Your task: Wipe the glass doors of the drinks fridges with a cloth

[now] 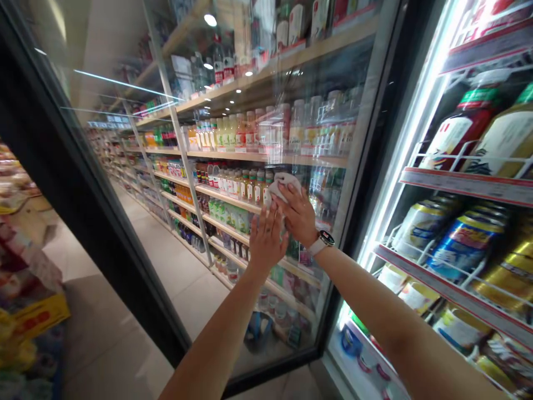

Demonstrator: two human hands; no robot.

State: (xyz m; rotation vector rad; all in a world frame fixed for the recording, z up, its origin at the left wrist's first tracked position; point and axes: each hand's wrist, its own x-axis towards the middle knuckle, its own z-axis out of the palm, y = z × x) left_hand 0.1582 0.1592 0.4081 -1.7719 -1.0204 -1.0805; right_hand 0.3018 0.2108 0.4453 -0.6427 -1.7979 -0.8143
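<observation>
A glass door [233, 33] with a black frame stands open across the middle of the view. My right hand [297, 214], with a watch at the wrist, presses a crumpled whitish cloth [286, 182] against the glass. Just left of it and a little lower, my left hand [266, 236] is raised at the glass, fingers stretched upward, with nothing in it. Its fingertips reach close to the lower edge of the cloth. Shelves of bottles show in and through the glass.
At the right is a lit cooler with cans [464, 241] and bottles [453, 130] on wire-fronted shelves. The door's black frame [104, 205] slants down on the left. Past it are the tiled floor [95, 316] and packaged goods with a yellow sign [41, 316].
</observation>
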